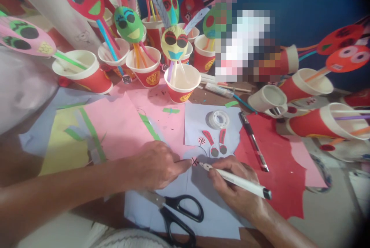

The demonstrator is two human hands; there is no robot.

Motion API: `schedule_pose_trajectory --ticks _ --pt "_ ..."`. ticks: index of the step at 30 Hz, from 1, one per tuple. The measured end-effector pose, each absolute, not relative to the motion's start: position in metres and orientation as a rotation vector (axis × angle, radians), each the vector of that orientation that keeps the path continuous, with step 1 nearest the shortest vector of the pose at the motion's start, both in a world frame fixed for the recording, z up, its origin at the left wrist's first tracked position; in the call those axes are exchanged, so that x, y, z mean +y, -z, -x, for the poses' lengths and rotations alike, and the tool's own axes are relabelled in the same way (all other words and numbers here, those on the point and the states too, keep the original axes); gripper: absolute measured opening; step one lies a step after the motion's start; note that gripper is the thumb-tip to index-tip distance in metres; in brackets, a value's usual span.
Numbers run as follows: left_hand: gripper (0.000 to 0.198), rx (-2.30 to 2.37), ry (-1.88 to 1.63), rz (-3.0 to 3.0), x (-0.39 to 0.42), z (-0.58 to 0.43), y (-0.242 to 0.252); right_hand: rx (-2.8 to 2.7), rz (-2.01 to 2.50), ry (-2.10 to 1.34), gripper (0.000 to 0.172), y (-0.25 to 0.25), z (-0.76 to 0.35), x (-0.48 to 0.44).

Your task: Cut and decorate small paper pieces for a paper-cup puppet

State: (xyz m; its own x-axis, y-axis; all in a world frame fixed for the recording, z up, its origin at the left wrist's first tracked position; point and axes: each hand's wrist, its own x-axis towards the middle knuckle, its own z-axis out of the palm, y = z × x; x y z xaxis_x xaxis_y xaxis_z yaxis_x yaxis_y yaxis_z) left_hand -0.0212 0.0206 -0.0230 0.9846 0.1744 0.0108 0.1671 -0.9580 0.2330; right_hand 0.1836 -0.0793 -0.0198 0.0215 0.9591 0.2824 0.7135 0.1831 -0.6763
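My right hand (237, 186) is closed around a white marker (241, 180) with a black end, and its tip is at a small pink paper piece (195, 161) with a dark X. From the left, my left hand (157, 165) holds this piece down with its index finger; the other fingers are curled. Just beyond lies a small round paper cutout (201, 140) with a similar X and red dots. Beside it are two red strips (222, 136) and two grey discs (222, 149) on pale blue paper. Black-handled scissors (176, 209) lie nearest me, blades partly under my left forearm.
A tape roll (219, 119) and a black pen (254, 142) lie beyond my right hand. Red paper (285, 171) spreads right, pink paper (121, 121) left. Several red-and-white paper cups (182, 90) with paper faces on straws line the back. A white mug (267, 99) stands right.
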Motion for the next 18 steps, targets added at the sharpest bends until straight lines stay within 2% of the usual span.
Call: schedule_pose_trajectory --ticks 8,18 --pt "0.034 0.237 -0.041 -2.889 0.0207 0.0219 0.0222 -1.751 1.58 -0.408 0.017 0.0151 -0.1815 -0.0776" --pt "0.034 0.243 -0.072 -2.898 0.0197 0.0228 0.0237 -1.78 1.572 -0.375 0.013 0.0191 -0.1838 -0.0785"
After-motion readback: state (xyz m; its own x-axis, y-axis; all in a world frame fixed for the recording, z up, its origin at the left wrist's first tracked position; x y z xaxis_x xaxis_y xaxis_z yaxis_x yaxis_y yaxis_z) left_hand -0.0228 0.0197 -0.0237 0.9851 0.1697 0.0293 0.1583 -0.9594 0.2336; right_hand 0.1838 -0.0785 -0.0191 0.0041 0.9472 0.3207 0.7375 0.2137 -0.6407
